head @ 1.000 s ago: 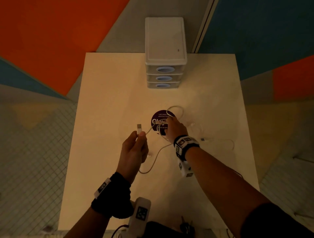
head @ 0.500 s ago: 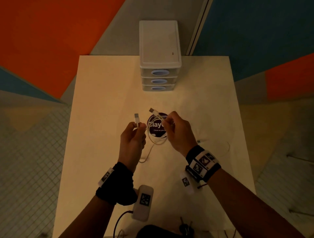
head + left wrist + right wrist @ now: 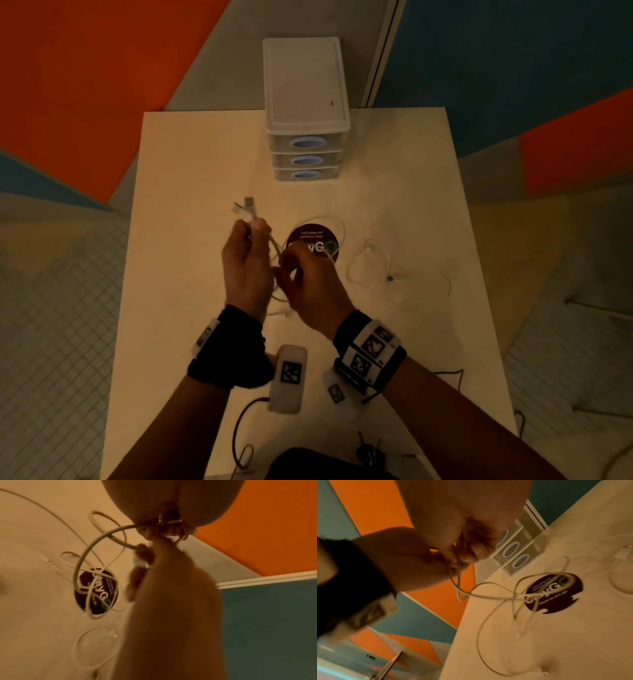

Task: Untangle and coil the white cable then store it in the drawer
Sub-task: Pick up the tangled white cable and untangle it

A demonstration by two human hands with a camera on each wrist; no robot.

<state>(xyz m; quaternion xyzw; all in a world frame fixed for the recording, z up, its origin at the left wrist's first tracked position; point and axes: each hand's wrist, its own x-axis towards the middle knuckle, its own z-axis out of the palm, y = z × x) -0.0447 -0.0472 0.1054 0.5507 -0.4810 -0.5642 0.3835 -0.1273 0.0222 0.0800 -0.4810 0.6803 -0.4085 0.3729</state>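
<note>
The white cable hangs in loose loops between my two hands above the table. My left hand pinches both connector ends together, and they stick up past its fingertips. Just to the right and lower, my right hand pinches the strands; its fingers are curled round them in the right wrist view. More of the cable trails onto the table over a round purple sticker. The white three-drawer unit stands at the table's far edge, all drawers closed.
A second thin white cable lies loose on the table right of the sticker, its connector showing in the right wrist view. A white device with a marker tag and dark cords lie near the front edge.
My right hand carried its connector end over to the left hand, which now holds both ends. The right hand has dropped lower along the strands, and both hands have drawn close together.
</note>
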